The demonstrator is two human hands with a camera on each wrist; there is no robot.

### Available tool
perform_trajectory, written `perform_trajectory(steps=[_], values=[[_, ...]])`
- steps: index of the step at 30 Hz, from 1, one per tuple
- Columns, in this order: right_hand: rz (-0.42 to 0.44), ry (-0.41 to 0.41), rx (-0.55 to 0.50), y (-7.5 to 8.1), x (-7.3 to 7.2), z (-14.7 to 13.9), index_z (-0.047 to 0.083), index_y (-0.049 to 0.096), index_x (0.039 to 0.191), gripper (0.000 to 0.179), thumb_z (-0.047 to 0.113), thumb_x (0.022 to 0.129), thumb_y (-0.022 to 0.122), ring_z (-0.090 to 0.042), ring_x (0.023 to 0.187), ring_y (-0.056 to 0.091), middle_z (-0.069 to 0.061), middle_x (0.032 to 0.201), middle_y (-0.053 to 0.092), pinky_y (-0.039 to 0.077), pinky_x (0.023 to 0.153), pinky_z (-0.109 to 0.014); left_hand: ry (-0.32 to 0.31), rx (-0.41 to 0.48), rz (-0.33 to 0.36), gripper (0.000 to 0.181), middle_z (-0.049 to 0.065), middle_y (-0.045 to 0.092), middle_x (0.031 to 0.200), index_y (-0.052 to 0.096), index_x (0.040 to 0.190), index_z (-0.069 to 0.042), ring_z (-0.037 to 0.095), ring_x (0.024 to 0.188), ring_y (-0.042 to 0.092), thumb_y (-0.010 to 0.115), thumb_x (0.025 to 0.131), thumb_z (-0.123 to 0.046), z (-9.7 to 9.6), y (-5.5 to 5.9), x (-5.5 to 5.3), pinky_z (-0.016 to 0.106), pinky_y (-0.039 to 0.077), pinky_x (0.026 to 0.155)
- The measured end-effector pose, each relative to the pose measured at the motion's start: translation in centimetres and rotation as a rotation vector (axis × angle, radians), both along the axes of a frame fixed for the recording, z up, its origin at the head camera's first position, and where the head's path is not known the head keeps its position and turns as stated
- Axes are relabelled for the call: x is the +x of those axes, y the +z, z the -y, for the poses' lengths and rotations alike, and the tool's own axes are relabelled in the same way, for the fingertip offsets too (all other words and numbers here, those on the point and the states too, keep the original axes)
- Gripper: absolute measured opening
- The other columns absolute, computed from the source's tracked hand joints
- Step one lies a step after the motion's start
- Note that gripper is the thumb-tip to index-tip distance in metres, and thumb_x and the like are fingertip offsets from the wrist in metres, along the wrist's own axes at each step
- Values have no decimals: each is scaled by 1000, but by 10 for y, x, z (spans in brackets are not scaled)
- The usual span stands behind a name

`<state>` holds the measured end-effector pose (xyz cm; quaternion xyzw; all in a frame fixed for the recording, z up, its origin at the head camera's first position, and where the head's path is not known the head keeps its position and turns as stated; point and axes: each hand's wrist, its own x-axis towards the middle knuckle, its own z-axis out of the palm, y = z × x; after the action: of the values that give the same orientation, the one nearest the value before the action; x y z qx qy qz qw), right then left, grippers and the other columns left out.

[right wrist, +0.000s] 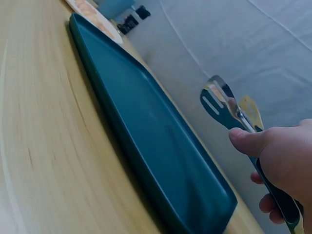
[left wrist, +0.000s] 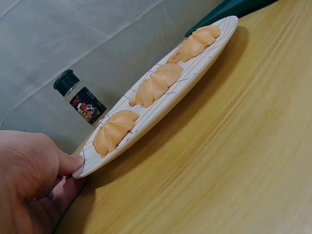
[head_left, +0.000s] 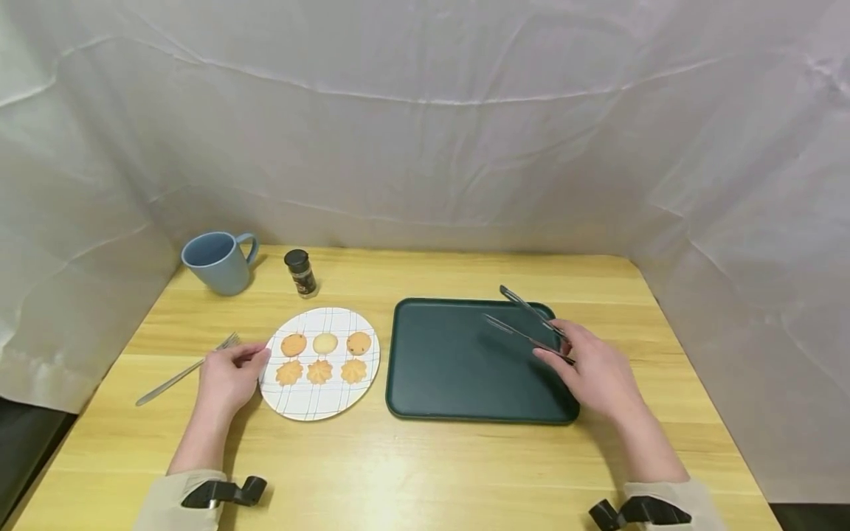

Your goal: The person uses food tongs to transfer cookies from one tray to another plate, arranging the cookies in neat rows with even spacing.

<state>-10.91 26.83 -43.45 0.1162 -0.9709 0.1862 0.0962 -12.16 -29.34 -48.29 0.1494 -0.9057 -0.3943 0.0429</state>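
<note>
My left hand [head_left: 229, 378] pinches the left rim of a round white plate [head_left: 319, 405] with a thin checked pattern; the thumb lies on top of the rim in the left wrist view. Two rows of cookies sit on the plate, round ones at the back and fluted cookies [head_left: 319, 372] in front. On the other side, my right hand [head_left: 600, 369] holds metal tongs [head_left: 524, 335] over the right part of a dark green tray [head_left: 458, 369]. The two arms of the tongs [right wrist: 219, 105] stand apart with nothing between them, and their tips point toward the back left.
A fork [head_left: 186, 381] lies just left of the plate, beside my left hand. Behind stand a blue mug [head_left: 226, 269] and a small black-capped seasoning jar [head_left: 302, 274]. Pale cloth [head_left: 425, 162] encloses the back and sides of the wooden table [head_left: 345, 472].
</note>
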Motion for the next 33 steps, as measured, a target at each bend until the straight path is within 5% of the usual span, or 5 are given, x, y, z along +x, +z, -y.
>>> perform_trajectory(steps=[11, 20, 27, 33], values=[[-32, -188, -51, -9, -1, -33, 8, 62, 138, 57, 50, 101, 71, -18, 61, 54, 0, 88, 67, 39, 53, -36, 1, 10, 2, 35, 17, 75, 108, 76, 123, 2, 26, 97, 66, 70, 104, -27, -1, 0, 0, 20, 47, 72], [93, -442, -88, -18, 0, -61, 5, 53, 148, 74, 63, 102, 59, -48, 90, 67, -16, 103, 72, 46, 62, -54, 9, 5, 2, 34, 17, 75, 106, 77, 123, 2, 27, 96, 65, 70, 104, -26, -2, 1, 1, 23, 47, 72], [153, -518, -100, -31, 1, -72, 3, 52, 148, 77, 65, 102, 58, -58, 102, 61, -33, 127, 64, 46, 67, -62, 3, -2, 2, 36, 18, 75, 108, 76, 123, 2, 28, 98, 65, 68, 104, -28, 0, 0, 0, 25, 48, 74], [196, -562, -74, -38, 1, -73, 0, 51, 148, 78, 64, 103, 56, -61, 100, 60, -37, 127, 61, 46, 67, -64, 8, -6, 4, 35, 17, 75, 107, 76, 123, 2, 28, 97, 65, 69, 104, -27, 0, -2, 0, 26, 47, 74]])
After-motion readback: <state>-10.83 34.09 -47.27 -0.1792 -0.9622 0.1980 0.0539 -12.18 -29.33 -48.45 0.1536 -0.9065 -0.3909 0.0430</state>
